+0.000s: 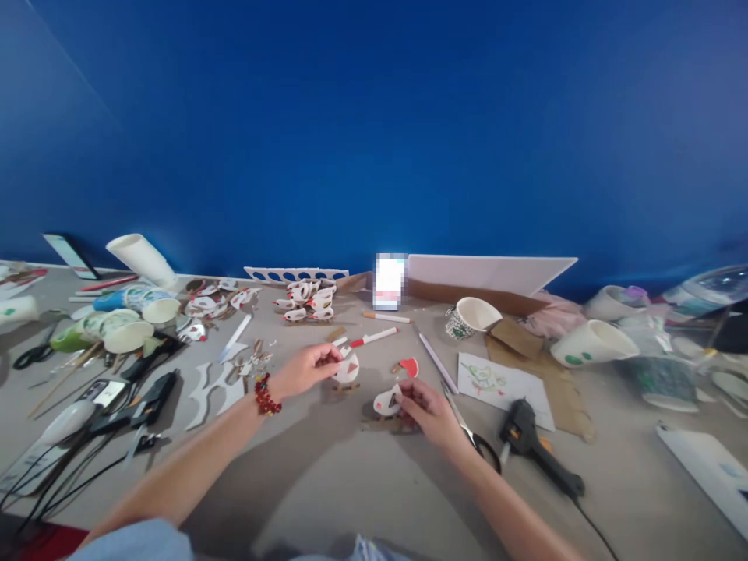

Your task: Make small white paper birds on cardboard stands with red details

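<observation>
My left hand point(305, 369), with a red bead bracelet at its wrist, has thumb and fingers pinched at the edge of a small white bird-shaped cutout point(347, 370) with a reddish mark. To the right, my right hand point(429, 409) grips another white bird-shaped cutout point(386, 402), with a pink spot and a dark mark, between thumb and fingers. Both cutouts stand upright just over the table, brownish strips at their bases. Beyond the right hand lies a small red-and-white cutout piece point(410, 367). Near the left fingertips is a red-and-white marker point(374, 337).
Several finished-looking white birds point(307, 300) cluster at the back. Scissors point(476, 436) and a black glue gun point(534, 444) lie right, beside a drawing point(502, 387) and a paper cup point(472, 318). Another glue gun point(140, 405), cables and cups crowd the left. A blue wall point(374, 140) rises behind.
</observation>
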